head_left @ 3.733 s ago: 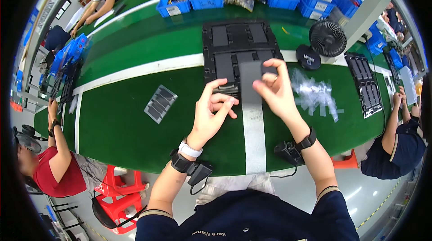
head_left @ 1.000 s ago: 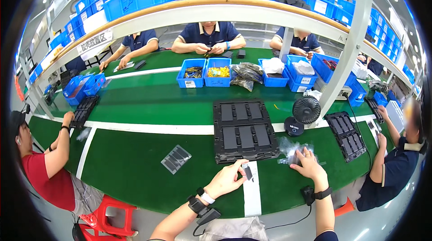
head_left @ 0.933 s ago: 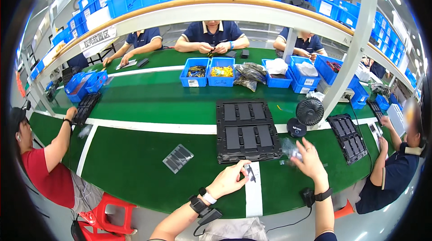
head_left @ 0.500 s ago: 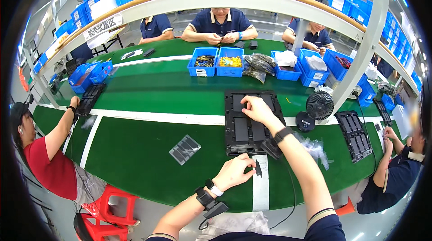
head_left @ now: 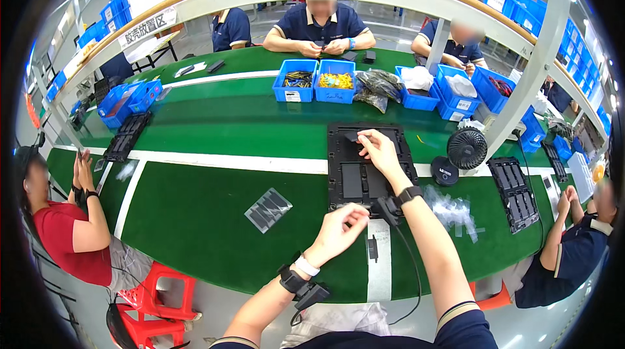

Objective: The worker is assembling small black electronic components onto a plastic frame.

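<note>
My right hand (head_left: 377, 150) is above the far half of a black compartment tray (head_left: 409, 144). Its thumb and fingers pinch a small dark flat piece (head_left: 352, 136), tilted over the tray. Other black rectangular pieces (head_left: 351, 180) lie in the tray's near compartments, some partly hidden by my hand. My left hand (head_left: 340, 226) is at the tray's near edge, with loosely curled fingers and nothing visible in them. Below its fingertips, a small narrow black part (head_left: 372, 249) lies on a white strip (head_left: 379, 277) of the table.
A clear bag of dark strips (head_left: 268, 209) lies to the left. Crumpled clear plastic (head_left: 449, 212) and a black fan (head_left: 467, 148) are at right. Blue bins (head_left: 296, 94) stand beyond the tray. A metal post (head_left: 521, 88) rises on the right. Co-workers sit around the table.
My right hand has raised the dark piece from the tray and tilted it. My left hand has moved up, away from the small black part. The person at left has drawn both hands together.
</note>
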Demonstrator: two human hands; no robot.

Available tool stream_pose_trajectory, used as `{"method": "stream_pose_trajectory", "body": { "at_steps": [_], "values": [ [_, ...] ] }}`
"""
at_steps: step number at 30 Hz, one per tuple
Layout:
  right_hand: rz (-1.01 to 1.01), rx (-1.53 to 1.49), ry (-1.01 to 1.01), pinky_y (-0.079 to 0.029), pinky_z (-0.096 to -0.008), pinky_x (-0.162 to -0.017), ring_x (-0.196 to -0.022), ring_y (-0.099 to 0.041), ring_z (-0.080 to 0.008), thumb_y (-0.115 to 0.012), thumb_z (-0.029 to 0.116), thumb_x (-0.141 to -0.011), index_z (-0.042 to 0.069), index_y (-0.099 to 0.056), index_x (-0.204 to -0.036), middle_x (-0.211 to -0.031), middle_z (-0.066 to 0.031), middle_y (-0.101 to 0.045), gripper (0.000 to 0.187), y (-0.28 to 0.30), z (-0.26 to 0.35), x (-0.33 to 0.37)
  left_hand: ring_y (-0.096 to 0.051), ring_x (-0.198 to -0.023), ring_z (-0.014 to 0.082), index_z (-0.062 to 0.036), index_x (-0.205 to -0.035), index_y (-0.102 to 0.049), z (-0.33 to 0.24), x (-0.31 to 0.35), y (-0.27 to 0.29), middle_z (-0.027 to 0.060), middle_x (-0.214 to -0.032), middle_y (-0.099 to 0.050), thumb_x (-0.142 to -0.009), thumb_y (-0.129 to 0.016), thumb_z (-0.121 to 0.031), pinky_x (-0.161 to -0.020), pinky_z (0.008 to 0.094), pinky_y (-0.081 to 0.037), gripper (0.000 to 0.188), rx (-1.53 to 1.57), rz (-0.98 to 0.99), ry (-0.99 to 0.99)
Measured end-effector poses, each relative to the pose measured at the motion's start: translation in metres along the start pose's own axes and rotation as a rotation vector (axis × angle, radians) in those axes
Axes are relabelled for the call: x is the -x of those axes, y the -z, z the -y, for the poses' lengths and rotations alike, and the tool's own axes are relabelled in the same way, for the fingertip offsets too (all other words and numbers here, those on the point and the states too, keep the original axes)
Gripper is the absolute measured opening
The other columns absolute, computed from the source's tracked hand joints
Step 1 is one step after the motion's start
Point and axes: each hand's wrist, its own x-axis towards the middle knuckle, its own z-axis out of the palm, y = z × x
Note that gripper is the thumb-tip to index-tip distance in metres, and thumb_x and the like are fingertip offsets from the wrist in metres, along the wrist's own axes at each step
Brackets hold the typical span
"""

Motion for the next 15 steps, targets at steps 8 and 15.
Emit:
{"method": "stream_pose_trajectory", "body": {
  "at_steps": [8,15],
  "values": [
    [0.437,0.375,0.579,-0.047,-0.0264,-0.053,-0.057,-0.058,-0.0145,-0.073,0.02,-0.074,0.011,-0.064,-0.106,-0.071,-0.0036,-0.062,0.034,0.024,0.074,0.117,-0.059,-0.092,0.0114,0.0005,-0.12,-0.049,-0.008,-0.001,0.008,0.0088,-0.103,-0.061,-0.095,-0.047,-0.024,-0.083,0.0243,-0.046,0.034,0.6,-0.237,0.162],
    [0.144,-0.042,0.137,-0.042,-0.019,-0.051,-0.055,-0.052,-0.0059,-0.071,0.007,-0.075,0.007,-0.048,-0.126,-0.075,-0.002,-0.059,0.055,0.021,0.05,0.146,-0.059,-0.092,0.0102,0.0016,-0.106,-0.054,-0.003,0.003,0.002,0.0075,-0.101,-0.063,-0.089,-0.055,-0.005,-0.083,0.0247,-0.047,0.018,0.3,-0.073,0.034]
  ]
}}
